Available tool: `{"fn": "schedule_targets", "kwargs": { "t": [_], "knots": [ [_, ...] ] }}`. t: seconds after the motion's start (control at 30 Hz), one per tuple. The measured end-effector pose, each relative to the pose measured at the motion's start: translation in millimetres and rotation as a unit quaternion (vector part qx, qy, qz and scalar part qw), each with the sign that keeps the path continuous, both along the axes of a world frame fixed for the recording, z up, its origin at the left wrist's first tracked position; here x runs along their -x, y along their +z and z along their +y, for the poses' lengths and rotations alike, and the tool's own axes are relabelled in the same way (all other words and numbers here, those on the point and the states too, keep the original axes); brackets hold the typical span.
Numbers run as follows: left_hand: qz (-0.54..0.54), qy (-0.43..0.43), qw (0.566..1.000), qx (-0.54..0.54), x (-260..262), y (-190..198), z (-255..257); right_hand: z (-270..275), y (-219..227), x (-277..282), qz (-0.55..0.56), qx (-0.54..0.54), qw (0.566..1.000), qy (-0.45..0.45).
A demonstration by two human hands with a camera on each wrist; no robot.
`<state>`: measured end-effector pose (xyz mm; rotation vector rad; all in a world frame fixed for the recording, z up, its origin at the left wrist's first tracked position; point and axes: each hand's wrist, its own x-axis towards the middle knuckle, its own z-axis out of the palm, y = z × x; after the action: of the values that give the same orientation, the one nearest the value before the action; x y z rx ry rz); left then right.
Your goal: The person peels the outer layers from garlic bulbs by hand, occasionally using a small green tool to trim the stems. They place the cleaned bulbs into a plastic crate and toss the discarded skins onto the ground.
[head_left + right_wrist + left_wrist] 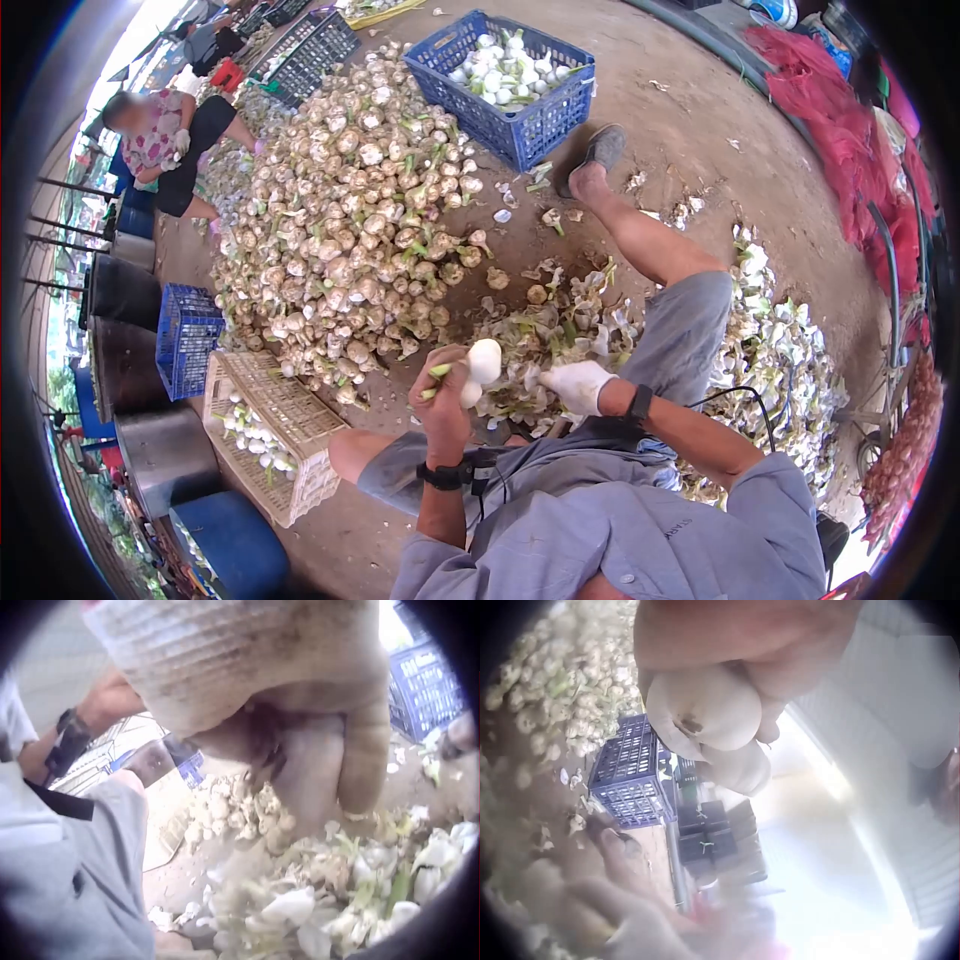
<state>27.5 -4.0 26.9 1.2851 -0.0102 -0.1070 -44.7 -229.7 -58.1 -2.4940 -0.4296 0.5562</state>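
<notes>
My bare left hand (pixel 443 388) grips two peeled white garlic bulbs (pixel 484 362); their cut green stems stick out on the other side of the fist. In the left wrist view, the near bulb (pixel 705 709) shows a small brown root mark, with the second bulb (pixel 739 766) just beneath it. My right hand (pixel 580 387) wears a soiled white glove and hovers over a heap of peeled skins (pixel 540 335), apart from the bulbs. Its gloved fingers (pixel 365 761) bend downward in the right wrist view; I cannot tell whether they pinch something.
A large pile of unpeeled garlic bulbs (pixel 340 210) spreads ahead. Beyond my foot stands a blue crate (pixel 520 125) with white bulbs; a tan crate (pixel 275 400) sits by my left knee. More skins (pixel 780 360) lie at right. Another person (pixel 160 140) sits at far left.
</notes>
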Motion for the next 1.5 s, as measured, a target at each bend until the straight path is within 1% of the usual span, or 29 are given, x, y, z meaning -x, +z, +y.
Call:
{"fn": "schedule_targets", "kwargs": {
  "t": [0.07,0.13,0.2,0.3,0.37,0.53,0.6,0.63,0.7,0.73,0.8,0.83,0.87,0.9,0.93,1.0,1.03,1.1,1.13,1.17,1.2,1.23,1.3,1.33,1.37,1.4,1.43,1.47,1.5],
  "knots": [
    [0.061,0.008,0.997,0.045,2.5,-0.7,4.5,5.9,25.4,-6.5,0.045,0.029,0.999,0.006],
    [0.161,0.021,0.969,0.186,4.0,-1.1,4.9,5.8,40.5,-20.4,0.009,-0.089,0.993,-0.078],
    [0.191,0.012,0.962,0.195,5.5,-5.2,9.0,0.5,87.7,-40.5,0.089,-0.115,0.983,-0.116],
    [0.171,-0.019,0.967,0.189,4.9,0.8,6.9,-2.5,89.9,-47.4,-0.03,-0.23,0.968,-0.096],
    [0.066,-0.08,0.995,0.009,4.3,14.4,4.4,-2.9,137.1,-50.6,0.251,-0.367,0.869,-0.215],
    [-0.189,-0.188,0.934,-0.238,-9.8,44.1,3.7,-2.4,142.3,-53.1,0.258,-0.327,0.883,-0.218],
    [-0.349,-0.248,0.834,-0.349,-17.9,50.8,5.5,-6.9,137.6,-51.7,0.275,-0.32,0.889,-0.18],
    [-0.348,-0.25,0.834,-0.347,-19.0,54.8,3.1,-6.2,132.4,-51.8,0.277,-0.32,0.888,-0.182],
    [-0.381,-0.282,0.798,-0.372,-19.8,61.1,0.7,-1.9,121.1,-53.1,0.047,-0.163,0.983,-0.071],
    [-0.381,-0.282,0.798,-0.372,-18.9,56.5,2.2,-1.3,120.1,-52.7,0.047,-0.164,0.983,-0.071],
    [-0.261,-0.233,0.894,-0.281,-16.7,41.1,8.8,3.6,118.1,-50.3,0.026,-0.177,0.98,-0.084],
    [-0.262,-0.229,0.893,-0.284,-15.9,38.7,5.5,10.7,112.3,-42.1,0.038,-0.142,0.988,-0.054],
    [-0.084,-0.128,0.983,-0.105,-12.6,36.6,-0.7,20.5,105.7,-28.1,0.049,-0.107,0.993,-0.02],
    [0.099,-0.013,0.991,0.085,-10.4,33.0,-1.4,28.0,103.2,-11.0,0.095,-0.127,0.986,0.043],
    [0.128,0.025,0.989,0.064,-9.9,8.7,8.2,37.4,111.9,-1.8,0.172,-0.099,0.977,0.08],
    [0.249,0.072,0.921,0.29,-20.1,4.3,3.1,39.6,100.6,9.3,0.179,-0.115,0.972,0.096],
    [0.248,0.076,0.921,0.292,-19.5,-0.3,1.4,40.5,95.1,5.7,0.18,-0.114,0.972,0.1],
    [0.258,0.085,0.902,0.336,-18.3,-7.6,-2.3,41.5,85.7,-6.2,0.133,-0.217,0.965,-0.067],
    [0.259,0.084,0.902,0.336,-14.6,-7.3,-2.4,43.8,91.0,-12.7,0.133,-0.217,0.964,-0.069],
    [0.095,0.027,0.995,0.021,-8.9,-6.4,-1.8,48.2,100.5,-20.7,0.133,-0.275,0.94,-0.15],
    [-0.084,-0.034,0.951,-0.295,-5.5,-5.7,-2.8,51.9,107.9,-28.2,0.131,-0.33,0.906,-0.23],
    [-0.085,-0.037,0.952,-0.292,-4.3,-5.3,-6.7,54.4,112.3,-35.6,0.13,-0.328,0.906,-0.234],
    [0.071,0.043,0.996,0.029,-0.4,-5.9,-13.0,57.0,117.1,-46.0,0.039,-0.292,0.927,-0.23],
    [0.072,0.044,0.996,0.03,-1.2,-8.5,-11.2,56.8,113.4,-47.2,0.04,-0.291,0.928,-0.23],
    [-0.102,0.044,0.968,-0.224,-4.5,-13.1,-7.3,57.6,106.5,-49.4,0.033,-0.25,0.948,-0.193],
    [-0.267,0.041,0.847,-0.457,-6.6,-16.9,-4.0,59.2,102.9,-51.2,0.026,-0.209,0.965,-0.155],
    [-0.266,0.043,0.847,-0.458,-5.3,-19.2,-4.6,62.4,113.3,-50.9,0.014,-0.202,0.969,-0.141],
    [-0.142,0.062,0.908,-0.389,-1.9,-21.6,-7.2,62.9,120.8,-48.2,0.015,-0.203,0.969,-0.139],
    [-0.016,0.08,0.947,-0.311,0.1,-24.5,-7.5,63.4,127.5,-44.9,0.097,-0.327,0.933,-0.119]
  ]
}}
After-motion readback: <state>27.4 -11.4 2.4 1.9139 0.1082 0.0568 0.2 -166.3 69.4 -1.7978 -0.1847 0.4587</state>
